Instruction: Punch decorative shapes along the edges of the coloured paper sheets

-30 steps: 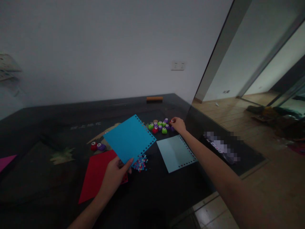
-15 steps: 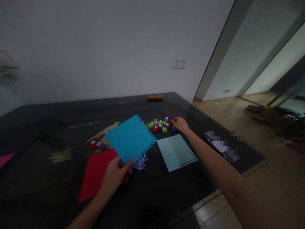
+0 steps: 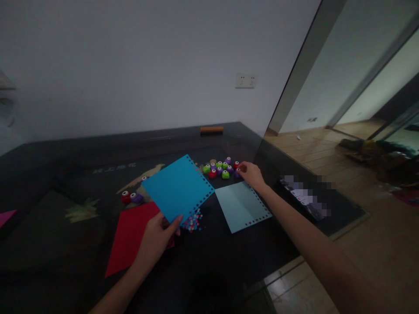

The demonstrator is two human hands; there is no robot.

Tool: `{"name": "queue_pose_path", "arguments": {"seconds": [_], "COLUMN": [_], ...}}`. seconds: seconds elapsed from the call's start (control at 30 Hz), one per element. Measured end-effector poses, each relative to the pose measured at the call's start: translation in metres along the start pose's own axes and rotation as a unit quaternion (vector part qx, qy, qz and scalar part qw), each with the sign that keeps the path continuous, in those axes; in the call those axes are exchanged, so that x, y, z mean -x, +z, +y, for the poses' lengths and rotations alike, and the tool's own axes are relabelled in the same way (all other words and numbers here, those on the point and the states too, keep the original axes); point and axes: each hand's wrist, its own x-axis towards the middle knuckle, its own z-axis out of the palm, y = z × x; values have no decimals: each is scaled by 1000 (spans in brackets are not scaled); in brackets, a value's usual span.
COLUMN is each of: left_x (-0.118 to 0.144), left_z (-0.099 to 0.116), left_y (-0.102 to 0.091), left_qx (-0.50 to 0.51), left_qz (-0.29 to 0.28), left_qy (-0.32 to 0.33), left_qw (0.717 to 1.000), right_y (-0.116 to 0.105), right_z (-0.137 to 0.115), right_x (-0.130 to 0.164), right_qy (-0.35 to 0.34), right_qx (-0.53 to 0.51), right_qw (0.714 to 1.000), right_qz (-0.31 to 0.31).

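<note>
My left hand (image 3: 160,233) pinches the near corner of a blue sheet of paper (image 3: 178,187), holding it tilted above the table. Holes run along two of the sheet's edges. At the right end of a cluster of craft punches (image 3: 219,165), my right hand (image 3: 251,174) has its fingertips closed on a purple craft punch (image 3: 238,173). A red craft punch (image 3: 236,165) sits just behind it. A light blue sheet (image 3: 240,207), punched along two edges, lies flat below my right wrist. Under my left hand lies a red sheet (image 3: 132,237), partly covered.
Small coloured paper cut-outs (image 3: 193,221) are piled beside the blue sheet. Another red punch (image 3: 126,197) and purple punch (image 3: 136,198) sit at the left. An orange-brown bar (image 3: 211,130) lies near the wall; a dark, partly blurred-out object (image 3: 303,198) lies at the right.
My right hand has shifted slightly from the red punch to the purple one in front of it. The red punch now shows uncovered. My left hand still holds the blue sheet.
</note>
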Motion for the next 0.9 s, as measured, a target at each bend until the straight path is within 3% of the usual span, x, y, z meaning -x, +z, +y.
{"name": "queue_pose_path", "arguments": {"seconds": [0.43,0.9], "left_x": [-1,-1], "left_z": [-7,-8], "left_y": [1,1], "left_qx": [-1,-2], "left_qz": [-8,-3], "left_qy": [-9,7], "left_qw": [1000,1000], "right_y": [14,18], "right_z": [-13,-28], "right_x": [-2,-22], "right_qy": [-25,-29], "right_qx": [-28,47], "right_qw": [999,998], "right_qz": [9,38]}}
